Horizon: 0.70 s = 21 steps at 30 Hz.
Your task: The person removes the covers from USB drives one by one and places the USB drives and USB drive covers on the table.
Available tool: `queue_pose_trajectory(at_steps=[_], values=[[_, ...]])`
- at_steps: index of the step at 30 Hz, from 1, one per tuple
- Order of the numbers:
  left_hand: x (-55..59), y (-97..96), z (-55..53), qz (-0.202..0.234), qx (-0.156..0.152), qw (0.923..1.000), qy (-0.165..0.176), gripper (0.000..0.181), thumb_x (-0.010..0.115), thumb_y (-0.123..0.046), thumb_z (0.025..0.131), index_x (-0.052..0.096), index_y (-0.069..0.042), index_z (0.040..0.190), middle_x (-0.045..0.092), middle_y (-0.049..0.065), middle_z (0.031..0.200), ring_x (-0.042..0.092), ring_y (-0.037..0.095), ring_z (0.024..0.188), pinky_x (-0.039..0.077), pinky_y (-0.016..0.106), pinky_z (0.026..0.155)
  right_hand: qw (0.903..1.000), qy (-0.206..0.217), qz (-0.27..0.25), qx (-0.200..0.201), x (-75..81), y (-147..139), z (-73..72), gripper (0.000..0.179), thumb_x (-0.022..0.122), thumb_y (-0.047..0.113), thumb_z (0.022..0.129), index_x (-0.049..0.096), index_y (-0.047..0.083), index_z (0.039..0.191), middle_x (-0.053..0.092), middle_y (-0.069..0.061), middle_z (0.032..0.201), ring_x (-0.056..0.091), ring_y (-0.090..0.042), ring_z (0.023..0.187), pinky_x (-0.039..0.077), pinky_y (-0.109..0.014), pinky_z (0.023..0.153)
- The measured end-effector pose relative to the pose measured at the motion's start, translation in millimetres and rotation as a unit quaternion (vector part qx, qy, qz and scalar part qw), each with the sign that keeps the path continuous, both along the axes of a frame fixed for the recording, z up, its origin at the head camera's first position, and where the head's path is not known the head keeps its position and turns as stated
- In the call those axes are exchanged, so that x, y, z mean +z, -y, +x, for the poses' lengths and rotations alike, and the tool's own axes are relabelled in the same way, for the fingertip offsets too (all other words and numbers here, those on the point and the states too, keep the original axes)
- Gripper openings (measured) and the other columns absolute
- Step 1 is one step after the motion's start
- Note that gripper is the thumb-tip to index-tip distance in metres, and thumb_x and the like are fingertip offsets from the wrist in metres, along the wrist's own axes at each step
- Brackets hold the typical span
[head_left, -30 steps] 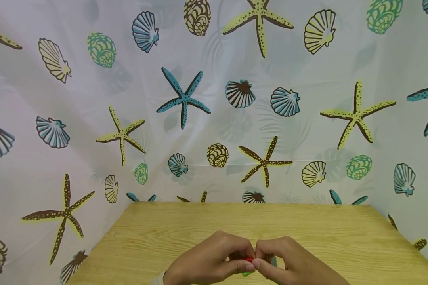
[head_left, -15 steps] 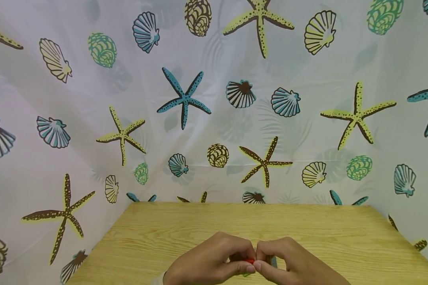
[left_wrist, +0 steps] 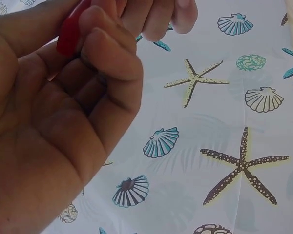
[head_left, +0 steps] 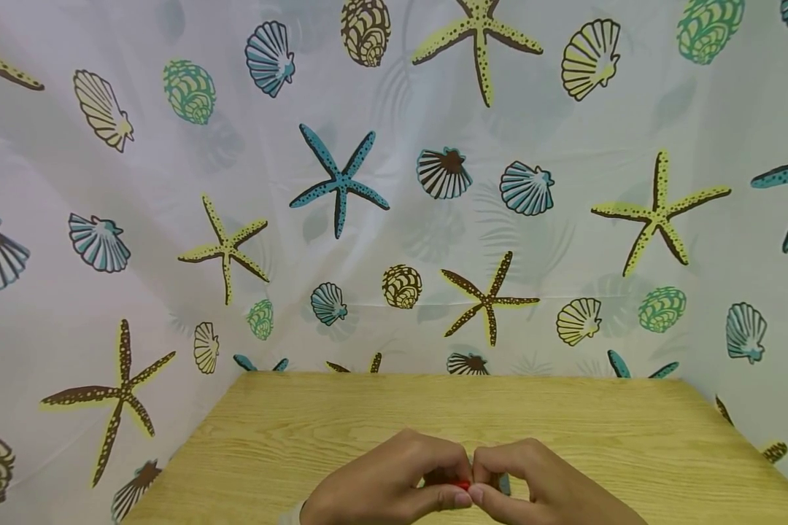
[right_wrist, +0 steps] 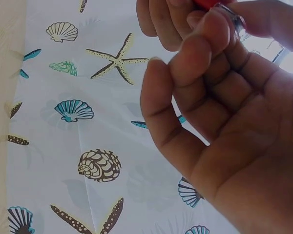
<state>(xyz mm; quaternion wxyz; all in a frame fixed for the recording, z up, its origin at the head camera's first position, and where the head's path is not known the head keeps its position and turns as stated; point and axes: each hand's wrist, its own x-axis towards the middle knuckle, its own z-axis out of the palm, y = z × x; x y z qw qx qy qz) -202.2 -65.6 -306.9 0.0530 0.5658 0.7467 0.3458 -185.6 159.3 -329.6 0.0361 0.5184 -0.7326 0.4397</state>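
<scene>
— Nearest first: pointing which way?

— Across, roughly toward the right hand (head_left: 538,481), judging by the sliver of small red piece (head_left: 462,485) visible from the head. Slanting in the left wrist view, with the long axis running from a blunt end over the palm of the left hand (head_left: 387,477) up toward the meeting fingertips.

— And relative to the fingers?

— Pinched between left thumb and fingertip, with the other fingers bent inward and a pale cuff (head_left: 292,516) at the wrist. Just beside the right fingertips, too. Pinching a silvery metal part (right_wrist: 233,18) there, between right thumb and fingertip; too covered to tell whether joined to the red.

— Beyond the fingers?

— Partly hidden behind the right hand, a grey-blue thing (head_left: 504,483), too covered to name, or to tell whether held or lying down.

— Edges, and room to move?

— Wood-grain tabletop (head_left: 289,437) to both sides and ahead, running to a far edge against a shell-and-starfish curtain (head_left: 381,237). Walled by the curtain at left and right as well, well apart from both hands.
</scene>
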Motion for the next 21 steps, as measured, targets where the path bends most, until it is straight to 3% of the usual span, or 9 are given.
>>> queue_pose_trajectory(at_steps=[9, 21], values=[[0.8, -0.5, 2.2, 0.002, -0.012, 0.9997, -0.02, 0.014, 0.052, -0.026, 0.099, 0.061, -0.016, 0.094, 0.057, -0.011, 0.084, 0.047, -0.011, 0.074, 0.05, 0.015, 0.071, 1.0, 0.001, 0.004, -0.002, 1.9, -0.6, 1.9, 0.026, 0.049, -0.005, 0.095, 0.06, 0.017, 0.085, 0.057, 0.005, 0.074, 0.053, 0.003, 0.072, 0.048, -0.021, 0.062], [0.3, -1.2, 2.9, 0.004, -0.021, 0.9997, -0.009, 0.014, 0.051, -0.025, 0.1, 0.061, -0.016, 0.095, 0.059, -0.01, 0.086, 0.049, -0.012, 0.073, 0.051, 0.016, 0.072, 0.9995, 0.028, 0.001, 0.015, 5.4, -1.6, 4.7, 0.028, 0.048, -0.006, 0.096, 0.06, 0.016, 0.085, 0.057, 0.001, 0.073, 0.053, 0.001, 0.072, 0.048, -0.021, 0.064]])
